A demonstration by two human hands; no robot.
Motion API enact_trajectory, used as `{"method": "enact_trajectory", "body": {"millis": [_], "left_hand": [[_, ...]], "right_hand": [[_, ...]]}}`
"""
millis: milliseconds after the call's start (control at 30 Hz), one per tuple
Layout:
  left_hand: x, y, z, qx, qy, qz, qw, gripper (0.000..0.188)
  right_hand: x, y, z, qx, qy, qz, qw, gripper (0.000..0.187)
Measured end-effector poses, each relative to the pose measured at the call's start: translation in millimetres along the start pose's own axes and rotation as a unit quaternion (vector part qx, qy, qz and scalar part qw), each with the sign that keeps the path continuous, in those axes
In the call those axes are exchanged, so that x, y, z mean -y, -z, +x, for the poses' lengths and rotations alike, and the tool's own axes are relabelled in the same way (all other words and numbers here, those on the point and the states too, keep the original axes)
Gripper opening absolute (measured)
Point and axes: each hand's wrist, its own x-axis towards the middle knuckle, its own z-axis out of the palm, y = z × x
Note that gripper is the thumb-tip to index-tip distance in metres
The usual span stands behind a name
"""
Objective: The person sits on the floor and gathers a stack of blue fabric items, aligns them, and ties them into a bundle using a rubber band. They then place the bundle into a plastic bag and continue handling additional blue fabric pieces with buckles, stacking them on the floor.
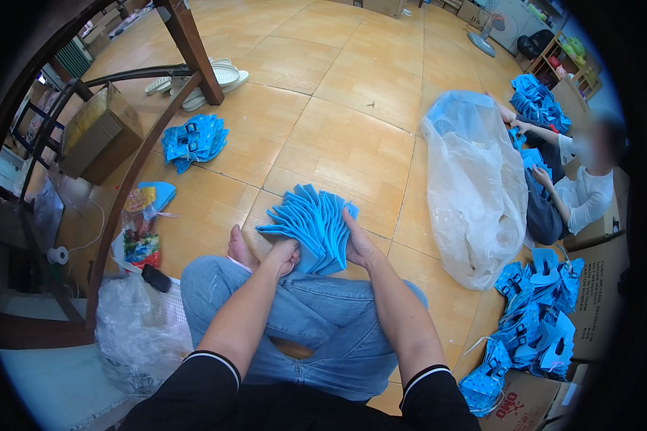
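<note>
Above my crossed legs I hold a fanned stack of blue folded fabric-like pieces (313,224). My left hand (286,256) is closed on the stack's lower left edge, its fingers curled in. Along the right side, my right hand (359,243) grips the stack too, with its fingertips partly hidden behind the pieces. On the floor ahead to the left lies a smaller pile of patterned blue pieces (207,140) with dark-edged cut-outs.
To the right lies a large translucent plastic bag (474,194); beyond it a seated co-worker (586,190) handles blue pieces. Bundles of blue pieces (528,316) lie near cardboard boxes (600,298). At left are a wooden frame (187,47), crumpled clear plastic (133,327) and white shoes (223,74).
</note>
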Motion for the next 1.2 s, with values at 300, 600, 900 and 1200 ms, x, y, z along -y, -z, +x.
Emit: {"method": "enact_trajectory", "body": {"millis": [300, 600, 900, 1200], "left_hand": [[-0.9, -2.8, -7.2, 0.023, -0.047, 0.03, 0.998, 0.012], [-1.3, -5.8, -6.9, 0.042, -0.049, -0.007, 0.998, 0.008], [-2.3, -3.4, -5.2, 0.057, -0.033, 0.007, 0.998, 0.011], [-0.1, -3.8, -3.1, 0.073, -0.027, 0.011, 0.997, 0.018]], "right_hand": [[0.2, 0.6, 0.6, 0.027, -0.009, 0.001, 1.0, 0.073], [1.1, -0.6, 0.8, 0.02, 0.011, 0.014, 1.0, 0.075], [0.0, -1.7, 1.3, 0.007, 0.033, 0.011, 0.999, 0.076], [1.5, -1.7, 1.2, -0.001, 0.03, 0.026, 0.999, 0.074]]}}
